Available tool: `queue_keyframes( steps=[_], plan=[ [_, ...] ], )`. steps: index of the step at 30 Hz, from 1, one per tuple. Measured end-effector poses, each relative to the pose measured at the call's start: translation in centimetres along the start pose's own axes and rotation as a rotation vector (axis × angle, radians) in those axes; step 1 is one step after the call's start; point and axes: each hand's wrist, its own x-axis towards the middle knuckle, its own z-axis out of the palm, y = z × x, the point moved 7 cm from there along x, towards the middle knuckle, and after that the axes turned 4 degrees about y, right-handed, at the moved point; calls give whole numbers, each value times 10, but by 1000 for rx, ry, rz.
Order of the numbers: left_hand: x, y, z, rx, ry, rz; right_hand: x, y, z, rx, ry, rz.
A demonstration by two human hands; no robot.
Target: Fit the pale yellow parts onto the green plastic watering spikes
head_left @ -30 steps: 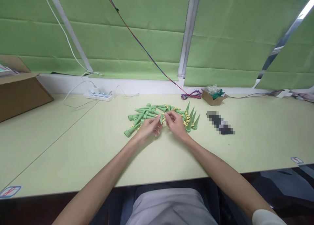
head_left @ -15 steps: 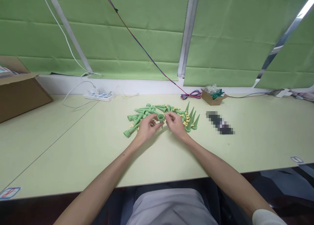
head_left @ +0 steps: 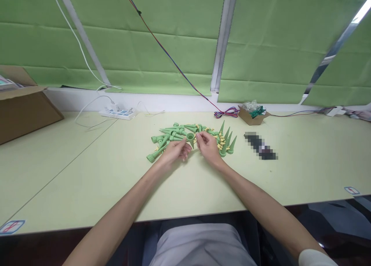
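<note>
A green plastic plant watering spike (head_left: 190, 137) is held up between my hands, its round hollow cup facing me and its pointed end downward. My right hand (head_left: 208, 145) is closed in a pinch at the right side of the cup. Just left of it, my left hand (head_left: 175, 150) has its thumb and fingers apart, with the thumb close to the cup and the fingers lower down, slightly blurred. Behind both hands lies a pile of similar green spikes (head_left: 174, 133). Small yellow valve pieces (head_left: 222, 142) show among the spikes on the right.
Several spikes (head_left: 228, 140) stand points up at the pile's right end. Farther right is a pixelated dark object (head_left: 260, 146). A small carton (head_left: 252, 119) with plastic bags, a cable coil (head_left: 227, 112) and a power strip (head_left: 117, 113) line the back; a large cardboard box (head_left: 26, 113) stands left.
My left hand has loosened from around the cup and dropped slightly, uncovering more of the spike's point. My right hand keeps its pinch at the cup's side.
</note>
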Motion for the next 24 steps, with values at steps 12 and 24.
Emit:
queue_keyframes(
  steps=[12, 24],
  plan=[
    [-2, -2, 8, -226, -91, -106, 1, 1, 4, -33, -52, -44],
    [-12, 34, 3, 361, 25, 452, 4, 6, 1, -19, -35, 44]
  ],
)
